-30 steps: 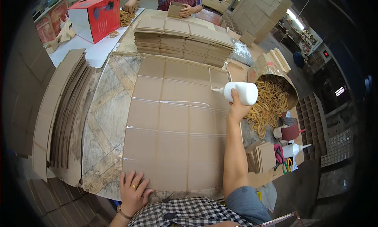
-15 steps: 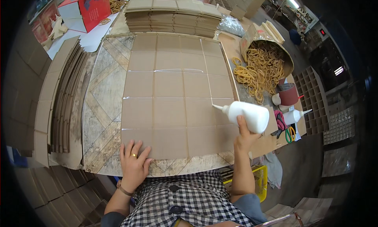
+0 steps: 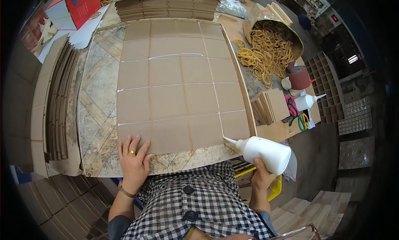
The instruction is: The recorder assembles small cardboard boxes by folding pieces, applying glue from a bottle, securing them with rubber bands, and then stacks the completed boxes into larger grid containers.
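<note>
A brown cardboard sheet (image 3: 166, 99) with a grid of crease lines lies on the worktable. White glue lines run across it, and one runs lengthwise near its right side. My right hand (image 3: 263, 177) grips a white squeeze glue bottle (image 3: 268, 153), tilted so its nozzle tip meets the sheet near the lower right corner, where the lengthwise glue line ends. My left hand (image 3: 134, 160), with a ring on one finger, rests with fingers spread on the sheet's near left corner.
Folded cardboard stacks stand at the far edge (image 3: 166, 9) and on the left (image 3: 62, 102). To the right are a tipped container of rubber bands (image 3: 270, 48), small cardboard pieces (image 3: 270, 107), scissors (image 3: 303, 121) and a second white bottle (image 3: 305, 102). A red box (image 3: 79, 9) sits far left.
My right hand has drawn the glue bottle toward me, lengthening the white line down the sheet. My left hand stays at the corner. The whole view has shifted slightly.
</note>
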The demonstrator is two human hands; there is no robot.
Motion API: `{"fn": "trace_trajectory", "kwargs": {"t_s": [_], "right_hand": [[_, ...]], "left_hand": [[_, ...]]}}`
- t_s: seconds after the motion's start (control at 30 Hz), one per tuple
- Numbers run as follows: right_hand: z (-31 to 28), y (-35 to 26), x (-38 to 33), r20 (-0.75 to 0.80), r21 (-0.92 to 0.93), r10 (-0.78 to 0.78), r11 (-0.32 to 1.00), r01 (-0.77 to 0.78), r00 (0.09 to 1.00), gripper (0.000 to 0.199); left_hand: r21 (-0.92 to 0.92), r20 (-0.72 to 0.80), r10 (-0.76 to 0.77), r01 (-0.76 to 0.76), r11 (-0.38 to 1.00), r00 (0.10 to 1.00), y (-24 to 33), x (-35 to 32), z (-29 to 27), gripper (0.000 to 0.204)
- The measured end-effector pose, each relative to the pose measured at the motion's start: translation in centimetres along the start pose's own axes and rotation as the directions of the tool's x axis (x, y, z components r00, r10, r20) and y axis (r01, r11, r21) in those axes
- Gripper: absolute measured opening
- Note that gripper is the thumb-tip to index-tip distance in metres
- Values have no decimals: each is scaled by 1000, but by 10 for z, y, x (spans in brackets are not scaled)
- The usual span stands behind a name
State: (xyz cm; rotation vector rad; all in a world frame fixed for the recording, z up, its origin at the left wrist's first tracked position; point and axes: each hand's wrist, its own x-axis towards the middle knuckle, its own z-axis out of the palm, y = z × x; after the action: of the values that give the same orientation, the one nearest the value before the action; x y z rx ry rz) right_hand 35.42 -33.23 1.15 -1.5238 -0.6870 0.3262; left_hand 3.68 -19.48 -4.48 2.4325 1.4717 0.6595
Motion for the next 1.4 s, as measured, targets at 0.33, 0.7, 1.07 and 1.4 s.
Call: {"fn": "trace_trajectory", "kwargs": {"t_s": [0.33, 0.7, 1.07, 1.4], "right_hand": [[16, -26, 54, -121, 281, -70, 954, 102, 990, 52], [268, -1, 216, 49, 437, 102, 893, -113, 994, 47], [422, 63, 296, -24, 470, -100, 877, 99, 995, 57], [445, 73, 308, -93, 380, -340, 856, 349, 936, 68]], "left_hand": [[-2, 3, -27, 27, 1000, 1000, -2, -2, -1, 36], [-32, 30, -27, 28, 999, 999, -5, 2, -6, 35], [58, -10, -3, 3, 998, 1000, -21, -14, 15, 40], [66, 11, -34, 33, 997, 999, -21, -14, 14, 38]]}}
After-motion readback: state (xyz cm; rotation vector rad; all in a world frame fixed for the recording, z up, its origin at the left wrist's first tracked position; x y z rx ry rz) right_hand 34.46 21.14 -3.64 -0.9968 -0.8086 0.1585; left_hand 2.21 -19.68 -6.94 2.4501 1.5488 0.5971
